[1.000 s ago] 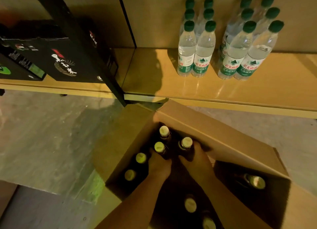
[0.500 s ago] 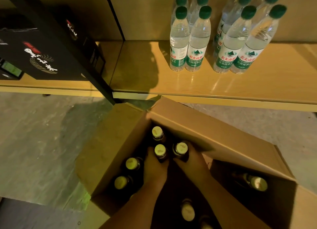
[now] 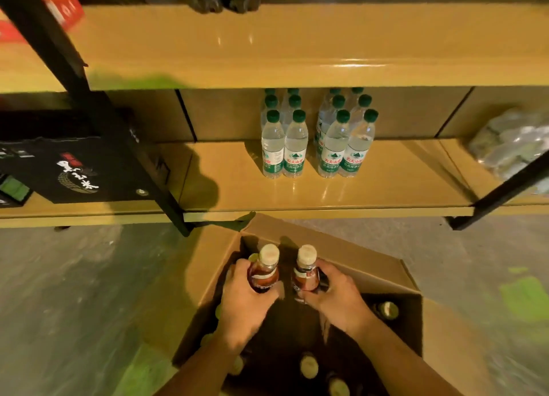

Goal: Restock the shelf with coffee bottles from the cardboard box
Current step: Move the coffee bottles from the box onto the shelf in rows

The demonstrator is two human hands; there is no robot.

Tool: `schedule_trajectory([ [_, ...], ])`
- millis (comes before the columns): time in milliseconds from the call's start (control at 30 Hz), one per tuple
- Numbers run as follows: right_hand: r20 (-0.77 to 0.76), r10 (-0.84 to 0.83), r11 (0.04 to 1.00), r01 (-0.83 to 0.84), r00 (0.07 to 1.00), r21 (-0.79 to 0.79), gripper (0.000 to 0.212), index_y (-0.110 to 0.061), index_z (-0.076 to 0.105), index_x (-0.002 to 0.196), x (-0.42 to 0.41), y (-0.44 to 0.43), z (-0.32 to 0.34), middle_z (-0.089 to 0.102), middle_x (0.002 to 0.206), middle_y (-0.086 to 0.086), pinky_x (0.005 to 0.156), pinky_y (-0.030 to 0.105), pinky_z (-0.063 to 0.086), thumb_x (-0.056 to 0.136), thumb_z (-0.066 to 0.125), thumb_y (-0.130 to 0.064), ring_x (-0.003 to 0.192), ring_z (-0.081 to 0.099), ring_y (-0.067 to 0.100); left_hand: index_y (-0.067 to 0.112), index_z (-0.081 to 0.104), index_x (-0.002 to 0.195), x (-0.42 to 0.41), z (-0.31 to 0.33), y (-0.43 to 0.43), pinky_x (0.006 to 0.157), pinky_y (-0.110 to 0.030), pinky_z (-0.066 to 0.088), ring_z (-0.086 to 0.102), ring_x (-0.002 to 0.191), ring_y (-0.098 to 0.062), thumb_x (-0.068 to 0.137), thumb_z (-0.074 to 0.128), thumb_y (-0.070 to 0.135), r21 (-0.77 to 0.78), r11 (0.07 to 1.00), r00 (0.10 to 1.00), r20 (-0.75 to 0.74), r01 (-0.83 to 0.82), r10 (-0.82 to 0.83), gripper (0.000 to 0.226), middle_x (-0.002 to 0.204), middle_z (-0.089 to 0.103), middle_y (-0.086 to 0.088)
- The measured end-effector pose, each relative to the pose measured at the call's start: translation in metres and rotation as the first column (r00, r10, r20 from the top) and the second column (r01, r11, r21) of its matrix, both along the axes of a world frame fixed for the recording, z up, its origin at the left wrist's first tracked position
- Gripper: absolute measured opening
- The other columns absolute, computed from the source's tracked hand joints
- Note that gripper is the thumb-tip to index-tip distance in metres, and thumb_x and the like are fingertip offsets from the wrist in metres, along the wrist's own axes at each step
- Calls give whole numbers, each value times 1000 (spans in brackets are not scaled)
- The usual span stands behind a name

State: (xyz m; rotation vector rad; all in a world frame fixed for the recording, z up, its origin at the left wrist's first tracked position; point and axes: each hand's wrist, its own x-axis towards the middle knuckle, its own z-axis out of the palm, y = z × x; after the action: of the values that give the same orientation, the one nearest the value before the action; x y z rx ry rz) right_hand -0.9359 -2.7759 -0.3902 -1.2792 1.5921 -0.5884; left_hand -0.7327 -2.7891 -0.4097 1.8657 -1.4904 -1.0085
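Above the open cardboard box (image 3: 371,265) on the concrete floor (image 3: 74,291), the left hand (image 3: 243,303) has its grip clamped on the left coffee bottle (image 3: 264,272) and the right hand (image 3: 335,297) on the right coffee bottle (image 3: 306,272), both upright and not yet shelved. The lower shelf (image 3: 386,193) holds only green-capped water bottles (image 3: 297,146), and more capped bottles (image 3: 309,366) stand in the box, so restocking looks barely begun. The glossy tan shelf boards sit on black posts (image 3: 142,170) in dim yellow light.

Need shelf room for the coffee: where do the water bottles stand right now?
In the head view, the water bottles stand in two clusters on the lower shelf, just beyond the cardboard box.
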Motion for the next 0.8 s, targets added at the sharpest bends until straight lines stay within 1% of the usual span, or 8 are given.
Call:
schedule_trajectory([
  [100, 63, -95, 995, 96, 993, -27, 62, -52, 54, 119, -5, 20, 43, 69, 120, -20, 109, 37, 48, 78, 85, -19, 117, 62, 0, 38, 57, 107, 10, 35, -1, 90, -34, 55, 63, 101, -6, 69, 89, 33, -82, 993, 996, -23, 82, -84, 50, 108, 63, 13],
  [233, 134, -198, 969, 214, 971, -126, 57, -51, 51, 118, -17, 45, 113, 67, 117, -21, 88, 17, 54, 84, 80, -16, 109, 61, -10, 39, 58, 119, 7, 88, -4, 98, -36, 54, 61, 107, -6, 70, 89, 36, -195, 961, 977, -44, 195, -207, 58, 115, 55, 17],
  [333, 139, -274, 929, 299, 952, -218, 47, -48, 55, 119, -33, 62, 161, 69, 115, -20, 98, 30, 53, 85, 79, -26, 112, 64, 1, 36, 61, 112, -12, 129, -9, 90, -33, 53, 61, 100, -6, 70, 87, 36, -301, 923, 960, -67, 239, -271, 50, 108, 55, 15],
  [400, 145, -328, 894, 356, 934, -274, 45, -44, 56, 120, -48, 73, 189, 69, 116, -16, 98, 34, 55, 86, 78, -24, 113, 64, 7, 37, 61, 107, -30, 156, -10, 85, -29, 52, 61, 97, -5, 70, 88, 34, -339, 903, 947, -86, 266, -311, 46, 106, 56, 17],
  [500, 177, -365, 849, 405, 914, -341, 45, -42, 57, 118, -77, 92, 233, 69, 115, -12, 88, 27, 57, 87, 78, -16, 112, 65, 8, 41, 59, 103, -69, 196, -10, 81, -25, 50, 60, 95, -2, 72, 89, 30, -409, 856, 916, -101, 317, -388, 44, 104, 60, 16],
  [600, 190, -388, 817, 432, 902, -382, 51, -37, 59, 124, -121, 113, 271, 71, 117, -11, 94, 35, 56, 83, 81, -15, 113, 66, 10, 48, 51, 96, -122, 240, -2, 76, -18, 43, 56, 92, 5, 74, 88, 32, -480, 801, 883, -103, 358, -457, 46, 102, 60, 18],
  [700, 188, -400, 781, 441, 897, -443, 45, -35, 61, 121, -174, 138, 306, 72, 114, -11, 89, 35, 58, 86, 79, -15, 109, 68, 13, 39, 57, 102, -182, 279, 11, 76, -19, 43, 57, 93, 0, 76, 88, 32, -522, 762, 855, -113, 382, -506, 41, 103, 60, 15],
  [800, 195, -420, 742, 459, 886, -488, 42, -35, 61, 120, -233, 168, 336, 72, 114, -9, 87, 30, 57, 87, 77, -16, 111, 67, 12, 34, 59, 96, -247, 311, 29, 72, -22, 45, 61, 89, -6, 75, 88, 33, -571, 718, 832, -105, 399, -545, 36, 99, 59, 10],
])
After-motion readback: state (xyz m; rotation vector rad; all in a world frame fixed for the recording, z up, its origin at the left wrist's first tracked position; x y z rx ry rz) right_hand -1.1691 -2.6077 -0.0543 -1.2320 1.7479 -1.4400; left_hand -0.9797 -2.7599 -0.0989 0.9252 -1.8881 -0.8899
